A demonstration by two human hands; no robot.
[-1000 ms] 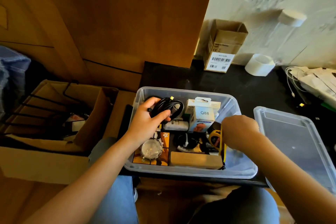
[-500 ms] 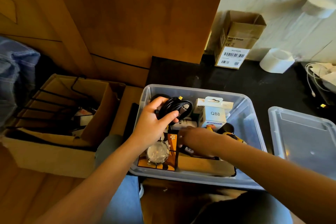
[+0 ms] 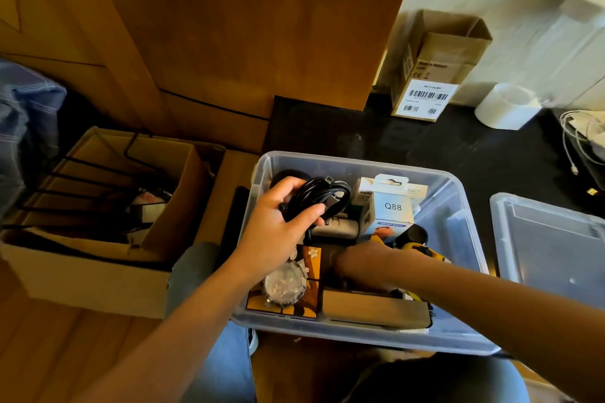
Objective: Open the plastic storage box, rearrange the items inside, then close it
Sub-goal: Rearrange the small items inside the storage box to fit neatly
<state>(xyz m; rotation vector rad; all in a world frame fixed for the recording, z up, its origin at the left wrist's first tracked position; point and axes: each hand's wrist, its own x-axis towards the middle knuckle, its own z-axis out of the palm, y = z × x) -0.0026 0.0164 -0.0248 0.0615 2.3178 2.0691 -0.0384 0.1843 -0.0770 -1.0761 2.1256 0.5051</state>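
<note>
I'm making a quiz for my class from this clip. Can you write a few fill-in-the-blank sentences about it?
1. The left hand grips a coiled black ____.
2. The white carton in the box reads ____.
3. The clear lid lies to the ____ of the box.
4. The right hand reaches ____ the box.

Missing words: cable; Q88; right; into

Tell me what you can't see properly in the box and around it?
All in the head view:
- Right hand: reaches deep among the things; its fingers are in shadow, so what it touches is unclear.
- Bottom of the storage box: covered by packed items and both arms.
- Lid: cut off by the right edge.
- Small print on the Q88 box: too tiny.
- Coiled black cable: partly behind the left hand gripping it.
</note>
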